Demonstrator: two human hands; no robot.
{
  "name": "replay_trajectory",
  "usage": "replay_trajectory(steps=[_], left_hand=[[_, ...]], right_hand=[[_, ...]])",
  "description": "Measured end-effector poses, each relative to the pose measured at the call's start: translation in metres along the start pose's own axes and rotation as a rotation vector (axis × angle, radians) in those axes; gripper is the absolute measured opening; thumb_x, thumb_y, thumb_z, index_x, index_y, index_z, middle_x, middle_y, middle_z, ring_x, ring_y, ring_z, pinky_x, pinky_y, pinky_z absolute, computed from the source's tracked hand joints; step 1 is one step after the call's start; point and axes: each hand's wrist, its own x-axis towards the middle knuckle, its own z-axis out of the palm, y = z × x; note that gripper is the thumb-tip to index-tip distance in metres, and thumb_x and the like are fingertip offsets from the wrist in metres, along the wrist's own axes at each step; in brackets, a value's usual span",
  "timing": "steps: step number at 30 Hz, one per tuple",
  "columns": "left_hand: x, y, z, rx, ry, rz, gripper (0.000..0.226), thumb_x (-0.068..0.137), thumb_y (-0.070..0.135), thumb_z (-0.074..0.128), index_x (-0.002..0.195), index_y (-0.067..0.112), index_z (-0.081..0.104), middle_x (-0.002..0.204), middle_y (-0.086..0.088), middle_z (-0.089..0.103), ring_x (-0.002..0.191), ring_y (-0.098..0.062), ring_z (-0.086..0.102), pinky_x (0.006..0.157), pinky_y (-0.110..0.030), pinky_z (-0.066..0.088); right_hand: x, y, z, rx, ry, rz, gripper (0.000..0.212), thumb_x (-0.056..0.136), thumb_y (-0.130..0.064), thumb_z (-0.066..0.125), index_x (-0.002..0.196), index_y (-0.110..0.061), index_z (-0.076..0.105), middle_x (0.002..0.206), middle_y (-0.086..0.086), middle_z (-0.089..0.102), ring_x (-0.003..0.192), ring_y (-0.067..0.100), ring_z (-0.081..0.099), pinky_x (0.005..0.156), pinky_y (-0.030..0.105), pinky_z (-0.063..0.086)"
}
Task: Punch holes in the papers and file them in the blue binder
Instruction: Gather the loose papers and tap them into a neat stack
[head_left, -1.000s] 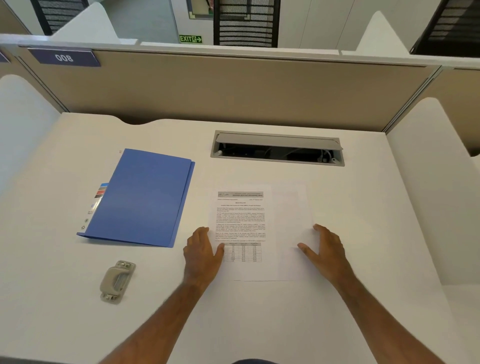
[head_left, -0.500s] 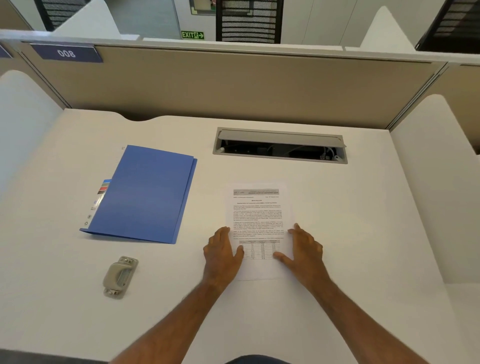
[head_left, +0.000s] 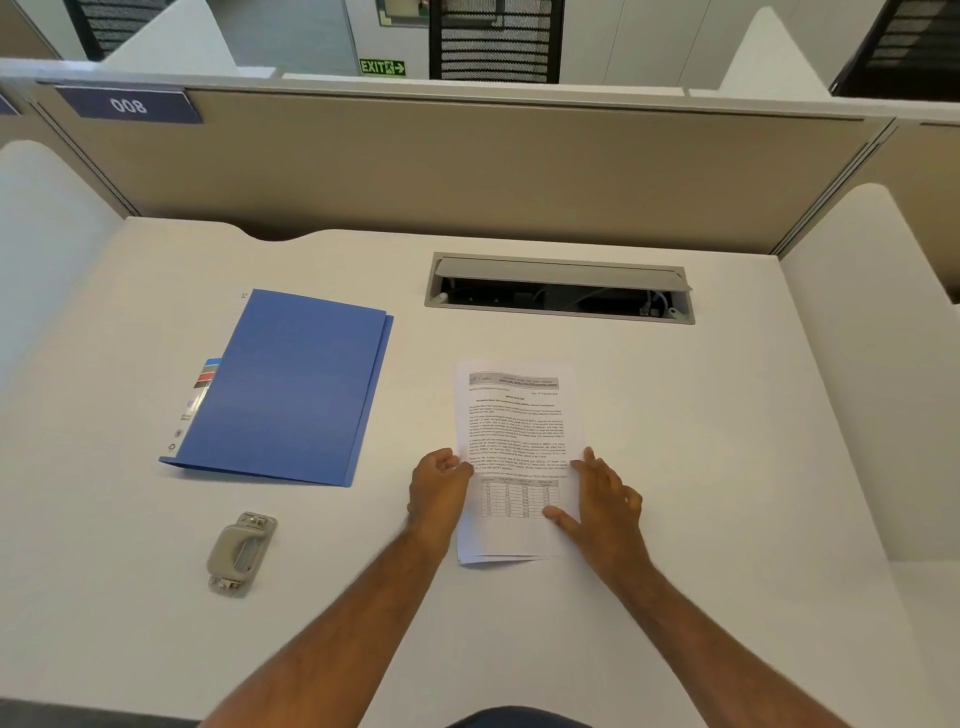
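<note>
1. Centrally, a small stack of printed papers (head_left: 514, 441) lies flat on the white desk (head_left: 727, 467), its long side running away from the person, with a header bar at the far end and a table near the close end.
2. At the near edge of the stack, the sheets are slightly fanned, so more than one page shows.
3. The left hand (head_left: 436, 493) sits at the left edge of the papers, about halfway down, with its fingers curled inward and the fingertips touching that edge; whether it actually pinches the sheets I cannot tell.
4. The right hand (head_left: 605, 501) rests against the right edge of the papers, fingers extended and loosely spread, and the thumb lies on the page beside the printed table, so this hand is open and pressing rather than gripping.
5. The blue binder (head_left: 291, 389) lies closed and flat to the left of the papers, well apart from them, tilted a little, with a coloured label strip showing along its left side.
6. A grey hole punch (head_left: 240, 552) stands on the desk near the binder's close corner, left of the left forearm and touched by neither hand.
7. Beyond the papers, a grey cable tray (head_left: 558, 288) is set into the desk with its lid raised and cables visible inside.
8. A beige partition (head_left: 467, 166) closes off the far side of the desk and carries a blue plate reading 008 (head_left: 128, 105).
</note>
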Motion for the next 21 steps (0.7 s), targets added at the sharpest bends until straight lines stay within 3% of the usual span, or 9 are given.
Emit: replay_trajectory(steps=[3, 5, 8, 13, 17, 21], left_hand=[[-0.001, -0.003, 0.003, -0.022, 0.001, -0.003, 0.050, 0.082, 0.037, 0.069, 0.118, 0.003, 0.059, 0.108, -0.015, 0.071, 0.081, -0.015, 0.062, 0.067, -0.027, 0.049], [-0.006, -0.001, 0.007, -0.048, -0.016, 0.007, 0.050, 0.087, 0.037, 0.069, 0.122, 0.003, 0.058, 0.112, -0.014, 0.071, 0.086, -0.015, 0.065, 0.067, -0.024, 0.050], [-0.015, 0.002, 0.015, -0.131, -0.047, -0.012, 0.034, 0.097, 0.043, 0.063, 0.110, 0.012, 0.058, 0.107, -0.003, 0.071, 0.099, -0.019, 0.070, 0.067, -0.022, 0.048], [-0.023, 0.009, 0.021, -0.239, -0.134, -0.041, 0.046, 0.101, 0.055, 0.052, 0.115, 0.014, 0.068, 0.108, 0.002, 0.077, 0.101, -0.020, 0.073, 0.067, -0.019, 0.051], [-0.021, 0.015, 0.015, -0.296, -0.198, -0.051, 0.036, 0.099, 0.051, 0.059, 0.110, 0.021, 0.075, 0.103, 0.002, 0.080, 0.093, -0.021, 0.077, 0.079, -0.036, 0.063], [-0.015, 0.016, 0.006, -0.319, -0.227, -0.072, 0.027, 0.097, 0.041, 0.067, 0.113, 0.021, 0.076, 0.105, 0.000, 0.080, 0.095, -0.024, 0.078, 0.088, -0.045, 0.063]], right_hand=[[-0.001, 0.000, 0.003, -0.001, -0.007, 0.000, 0.079, 0.096, -0.062, 0.058, 0.158, -0.022, 0.030, 0.175, -0.001, 0.013, 0.161, 0.018, 0.015, 0.121, 0.043, 0.015], [-0.002, 0.000, 0.005, -0.004, -0.007, -0.003, 0.080, 0.097, -0.062, 0.056, 0.160, -0.022, 0.027, 0.175, -0.002, 0.011, 0.161, 0.016, 0.012, 0.120, 0.041, 0.013], [-0.004, 0.002, 0.006, -0.008, 0.011, -0.017, 0.083, 0.098, -0.062, 0.055, 0.162, -0.020, 0.023, 0.175, -0.002, 0.013, 0.162, 0.015, 0.012, 0.119, 0.040, 0.014], [-0.005, 0.002, 0.006, -0.013, 0.010, -0.024, 0.084, 0.098, -0.062, 0.055, 0.163, -0.021, 0.021, 0.175, -0.002, 0.011, 0.162, 0.014, 0.010, 0.120, 0.040, 0.014], [-0.006, 0.002, 0.006, -0.006, 0.029, -0.024, 0.084, 0.097, -0.060, 0.058, 0.163, -0.020, 0.024, 0.174, -0.001, 0.017, 0.161, 0.015, 0.015, 0.119, 0.040, 0.016], [-0.006, 0.002, 0.005, 0.010, 0.047, -0.033, 0.085, 0.096, -0.059, 0.062, 0.162, -0.020, 0.025, 0.174, -0.001, 0.019, 0.161, 0.015, 0.016, 0.118, 0.040, 0.017]])
